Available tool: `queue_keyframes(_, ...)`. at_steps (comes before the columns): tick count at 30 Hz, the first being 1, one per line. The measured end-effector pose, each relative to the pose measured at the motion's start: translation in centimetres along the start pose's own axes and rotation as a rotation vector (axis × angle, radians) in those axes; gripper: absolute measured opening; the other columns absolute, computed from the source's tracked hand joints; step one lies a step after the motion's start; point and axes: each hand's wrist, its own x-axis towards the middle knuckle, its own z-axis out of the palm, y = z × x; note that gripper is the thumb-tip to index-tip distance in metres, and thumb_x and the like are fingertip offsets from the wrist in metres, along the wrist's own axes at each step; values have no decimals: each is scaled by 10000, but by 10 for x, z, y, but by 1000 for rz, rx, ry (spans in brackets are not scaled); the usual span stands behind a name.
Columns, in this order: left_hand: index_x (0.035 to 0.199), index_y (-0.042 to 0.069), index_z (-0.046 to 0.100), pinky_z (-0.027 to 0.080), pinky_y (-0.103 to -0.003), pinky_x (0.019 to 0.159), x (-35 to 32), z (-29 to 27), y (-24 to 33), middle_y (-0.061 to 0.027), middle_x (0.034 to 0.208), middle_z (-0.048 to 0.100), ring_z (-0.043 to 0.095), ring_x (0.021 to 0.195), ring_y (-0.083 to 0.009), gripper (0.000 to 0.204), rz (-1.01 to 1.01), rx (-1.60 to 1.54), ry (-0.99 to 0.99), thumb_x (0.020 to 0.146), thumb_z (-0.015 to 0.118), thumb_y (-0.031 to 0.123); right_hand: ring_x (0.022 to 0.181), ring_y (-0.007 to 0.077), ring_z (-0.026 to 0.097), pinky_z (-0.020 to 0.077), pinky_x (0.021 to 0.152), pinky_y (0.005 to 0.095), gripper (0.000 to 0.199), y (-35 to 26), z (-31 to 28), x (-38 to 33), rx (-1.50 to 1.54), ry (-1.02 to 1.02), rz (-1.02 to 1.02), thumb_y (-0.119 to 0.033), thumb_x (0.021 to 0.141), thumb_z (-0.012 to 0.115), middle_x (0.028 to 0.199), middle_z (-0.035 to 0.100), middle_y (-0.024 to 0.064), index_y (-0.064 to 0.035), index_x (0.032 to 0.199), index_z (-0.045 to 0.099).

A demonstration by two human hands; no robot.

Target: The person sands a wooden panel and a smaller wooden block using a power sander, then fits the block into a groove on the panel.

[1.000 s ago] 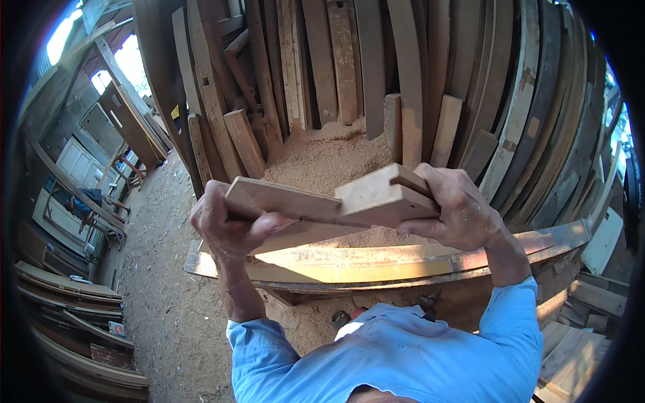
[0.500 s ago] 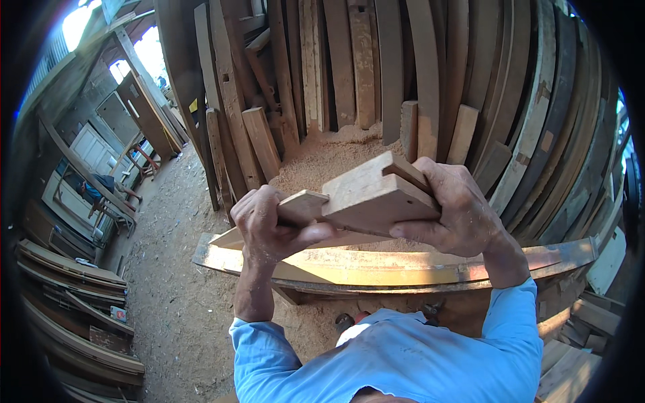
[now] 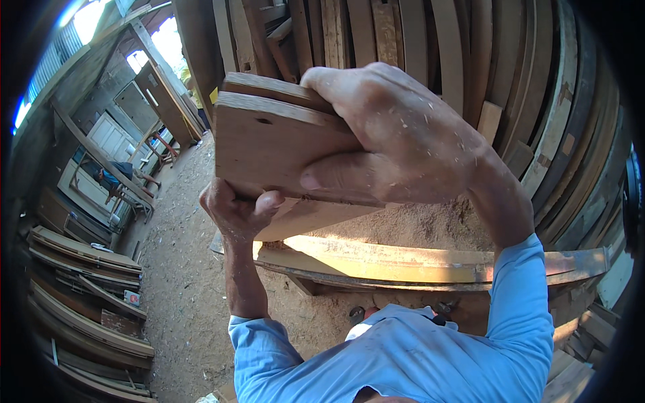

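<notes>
Two flat wooden boards (image 3: 275, 144), stacked, are clamped from above by the right hand (image 3: 403, 141) and pinched underneath by the left hand (image 3: 235, 211), raised above the long curved plank (image 3: 403, 258); judging by this, they're being inspected, needing steady support

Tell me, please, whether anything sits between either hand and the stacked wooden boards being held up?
Nothing visible does. The right hand grips the wooden boards directly, thumb across the front face, and the left hand holds their lower edge from beneath. The curved plank lies below, apart from them.
</notes>
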Motion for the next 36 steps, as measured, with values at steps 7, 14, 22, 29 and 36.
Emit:
queue_keyframes(7,786,18,585,458,-274,511,5,-22,-19,-32,597,587,573,552,-93,809,-15,36,144,717,723,813,816,365,685,512,762,453,407,3,5,0,-153,-70,-2,-237,770,821,810,659,220,39,984,612)
queue_keyframes(14,737,44,550,391,-259,437,5,-6,-6,7,599,550,517,485,-77,832,3,0,-6,733,643,871,826,397,659,486,731,476,477,32,-6,-61,2,-40,53,-226,769,843,820,645,200,15,1069,561)
queue_keyframes(22,821,60,642,520,-401,623,10,10,58,-56,717,639,674,702,-256,583,123,-66,-464,646,883,561,854,392,653,497,744,459,529,31,-9,-82,28,-30,34,-284,757,867,892,639,165,-3,1092,569)
queue_keyframes(29,1005,68,723,552,-412,669,28,17,66,-100,793,699,714,756,-325,233,54,-449,-958,837,794,213,787,303,658,491,692,388,494,39,-9,-105,90,9,24,-260,699,921,847,632,91,-46,1034,629)
queue_keyframes(36,871,-16,716,546,-348,588,42,3,49,-125,694,690,711,608,-247,244,162,-401,-783,812,794,208,799,369,645,489,723,456,465,31,-9,-71,20,-10,-27,-278,754,863,822,626,129,-30,1027,580)
